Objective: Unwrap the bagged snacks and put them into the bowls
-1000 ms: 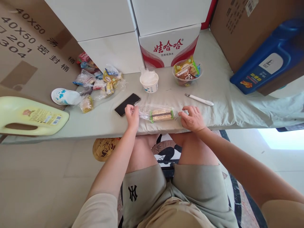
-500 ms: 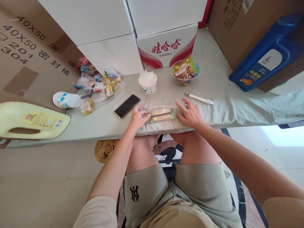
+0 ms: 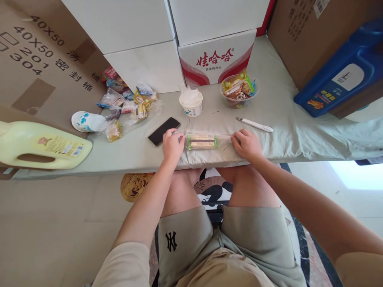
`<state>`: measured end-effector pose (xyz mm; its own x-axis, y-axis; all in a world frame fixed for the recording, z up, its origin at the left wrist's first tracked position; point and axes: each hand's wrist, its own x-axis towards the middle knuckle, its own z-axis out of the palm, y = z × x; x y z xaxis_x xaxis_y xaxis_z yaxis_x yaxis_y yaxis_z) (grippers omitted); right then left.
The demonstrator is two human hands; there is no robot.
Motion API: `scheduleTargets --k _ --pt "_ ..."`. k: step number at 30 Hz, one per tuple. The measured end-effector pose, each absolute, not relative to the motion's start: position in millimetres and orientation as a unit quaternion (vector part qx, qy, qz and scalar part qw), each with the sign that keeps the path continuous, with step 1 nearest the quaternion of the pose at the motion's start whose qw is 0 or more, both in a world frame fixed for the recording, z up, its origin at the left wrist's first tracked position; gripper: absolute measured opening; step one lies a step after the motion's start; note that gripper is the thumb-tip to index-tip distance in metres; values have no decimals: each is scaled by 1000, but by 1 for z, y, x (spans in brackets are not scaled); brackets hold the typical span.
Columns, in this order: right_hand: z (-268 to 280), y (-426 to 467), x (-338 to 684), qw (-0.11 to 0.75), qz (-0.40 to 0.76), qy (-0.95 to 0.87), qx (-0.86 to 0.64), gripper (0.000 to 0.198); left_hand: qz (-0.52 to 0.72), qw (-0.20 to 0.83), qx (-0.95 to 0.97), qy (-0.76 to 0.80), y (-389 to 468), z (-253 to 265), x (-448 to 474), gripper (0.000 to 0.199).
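A packaged biscuit snack (image 3: 202, 142) with green ends and a dark middle band lies near the table's front edge, under clear plastic film (image 3: 224, 138). At the film's left end, my left hand (image 3: 173, 146) is closed on it, fingers pinched beside the snack. My right hand (image 3: 247, 144) pinches the film's other end, a little apart from the snack, so the film stretches between both hands. Just behind my left hand lies a black phone (image 3: 164, 131). Whether the film is a sheet or a bag, I cannot tell.
Behind stand a paper cup (image 3: 191, 107) with clear plastic in it and a bowl of wrapped snacks (image 3: 238, 95). A white-handled cutter (image 3: 255, 124) lies right. Wrapped snacks (image 3: 140, 105), a tipped cup (image 3: 86, 121) and a yellow jug (image 3: 44, 145) are left; a blue bottle (image 3: 335, 79) leans right.
My right hand went from spread fingers to a pinch on the film. My left fingers closed on its left end. The film is now drawn straighter over the snack.
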<state>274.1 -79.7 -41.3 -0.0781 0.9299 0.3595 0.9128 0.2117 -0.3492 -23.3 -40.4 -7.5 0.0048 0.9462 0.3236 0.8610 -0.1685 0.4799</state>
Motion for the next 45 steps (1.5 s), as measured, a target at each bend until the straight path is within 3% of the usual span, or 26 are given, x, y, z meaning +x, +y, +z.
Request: scheduleTargets --k 3,9,13,22,27,35,38,43,45 --pt "-41 -81 274 259 11 -740 -620 36 330 25 704 629 -38 -6 -18 13" --pt "-43 -82 275 276 5 -769 -576 34 535 242 546 597 -15 -33 -14 12" --pt "-42 -81 277 314 42 -737 -597 31 563 269 518 585 -14 -45 -14 13" --pt "-41 -75 281 387 86 -634 -664 30 438 122 696 556 -27 -34 -18 14" --pt "-39 -77 277 367 102 -629 -678 34 328 132 749 561 -25 -31 -19 14" --pt "-39 -79 277 371 102 -631 -674 36 385 22 773 504 -47 0 -11 15" --pt "-41 -80 278 379 92 -637 -665 39 327 76 825 454 -72 8 -10 17" --pt "-44 -81 278 338 49 -671 -658 43 131 217 886 389 -100 15 -16 18" --pt "-44 -83 276 327 11 -686 -650 42 117 291 868 384 -97 21 -17 19"
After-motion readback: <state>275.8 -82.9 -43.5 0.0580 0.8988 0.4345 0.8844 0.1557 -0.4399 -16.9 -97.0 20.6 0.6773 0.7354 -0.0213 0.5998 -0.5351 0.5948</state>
